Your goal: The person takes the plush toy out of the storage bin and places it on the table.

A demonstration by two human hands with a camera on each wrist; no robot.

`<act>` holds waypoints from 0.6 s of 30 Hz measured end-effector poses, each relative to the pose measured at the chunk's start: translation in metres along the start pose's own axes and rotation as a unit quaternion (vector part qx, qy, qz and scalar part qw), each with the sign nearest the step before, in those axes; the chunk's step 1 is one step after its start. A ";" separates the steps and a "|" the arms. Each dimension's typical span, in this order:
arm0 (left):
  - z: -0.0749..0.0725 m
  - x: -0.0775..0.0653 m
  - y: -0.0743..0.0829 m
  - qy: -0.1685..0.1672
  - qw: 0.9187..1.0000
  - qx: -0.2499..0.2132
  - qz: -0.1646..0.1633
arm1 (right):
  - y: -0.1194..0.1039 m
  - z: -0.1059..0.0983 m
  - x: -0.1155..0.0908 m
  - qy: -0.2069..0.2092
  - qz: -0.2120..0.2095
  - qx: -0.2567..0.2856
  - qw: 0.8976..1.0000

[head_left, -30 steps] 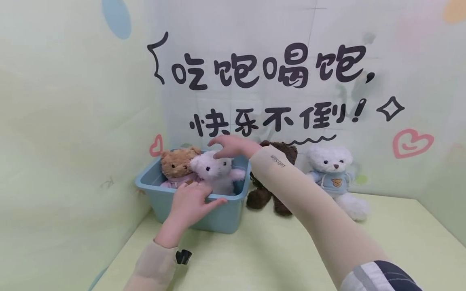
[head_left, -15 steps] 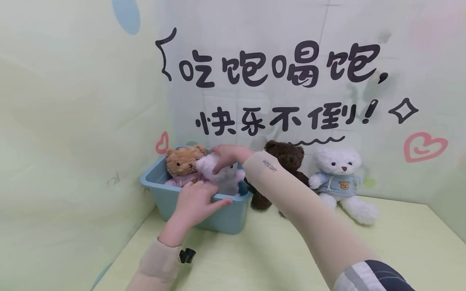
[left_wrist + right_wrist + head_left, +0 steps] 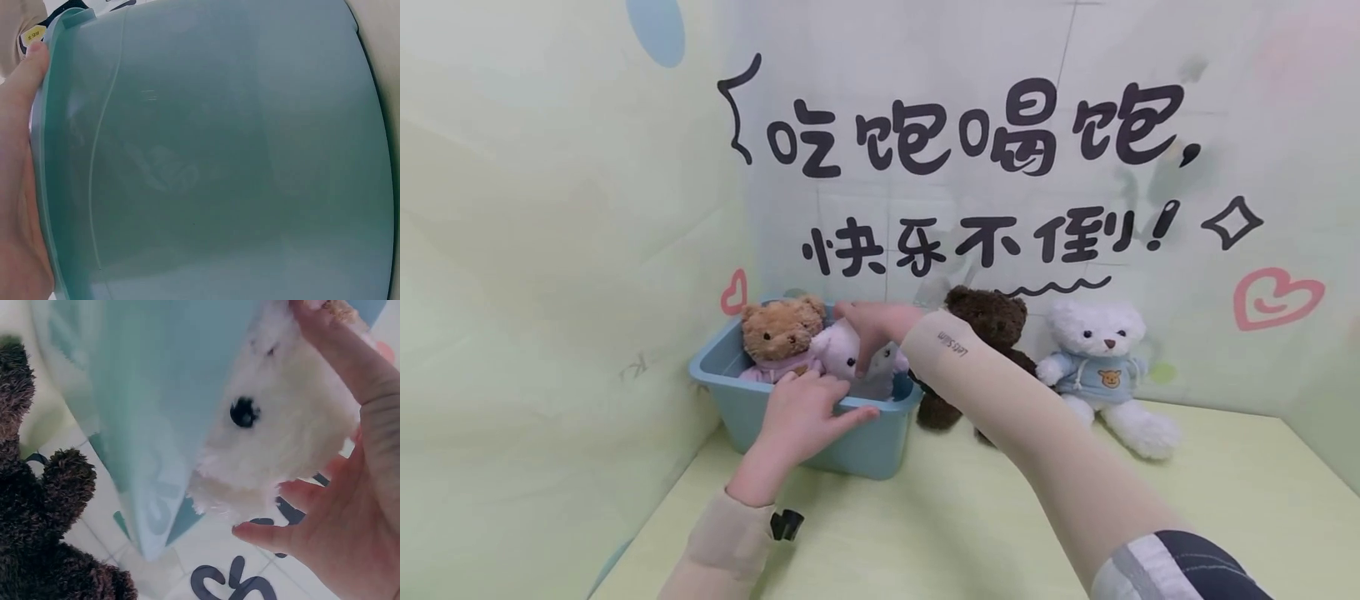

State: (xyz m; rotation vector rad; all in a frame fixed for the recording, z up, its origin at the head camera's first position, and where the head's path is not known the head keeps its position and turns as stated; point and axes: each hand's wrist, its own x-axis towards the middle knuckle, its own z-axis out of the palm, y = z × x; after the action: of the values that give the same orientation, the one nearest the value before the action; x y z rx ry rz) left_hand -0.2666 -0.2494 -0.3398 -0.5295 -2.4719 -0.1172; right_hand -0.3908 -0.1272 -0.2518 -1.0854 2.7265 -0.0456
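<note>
Two plush toys sit inside a blue plastic bin: a tan teddy bear in a pink top, and a white plush toy with dark eyes. My left hand holds the bin's front rim, fingers bent over it and thumb pointing right; its fingertips are hidden. From above, my right hand grips the white toy's head. In the right wrist view, the thumb crosses the face of the white toy while the other fingers spread behind its head.
Right of the bin a dark brown teddy bear sits against the wall, partly behind my right forearm. Beyond it sits a white teddy bear in a blue hoodie. The pale green table meets walls at the left and back.
My right hand has come down over the white toy's head, its thumb now on the face, and the toy sits slightly lower. The left hand stays on the rim. The head view has shifted slightly.
</note>
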 end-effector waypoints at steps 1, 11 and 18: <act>0.000 0.000 0.000 -0.001 1.000 0.000 0.000 | 0.001 0.001 -0.001 -0.001 0.003 -0.002 1.000; 0.000 0.005 0.001 0.005 1.000 0.004 0.002 | 0.017 0.001 -0.002 -0.020 -0.018 0.029 0.999; 0.001 0.001 0.001 -0.001 1.000 -0.004 0.000 | 0.027 -0.009 -0.006 -0.003 -0.077 0.106 0.991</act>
State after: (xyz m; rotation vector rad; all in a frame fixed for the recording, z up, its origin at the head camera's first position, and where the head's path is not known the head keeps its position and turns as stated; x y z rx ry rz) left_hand -0.2677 -0.2478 -0.3396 -0.5327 -2.4751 -0.1275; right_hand -0.4069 -0.1039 -0.2447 -1.2259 2.5546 -0.3476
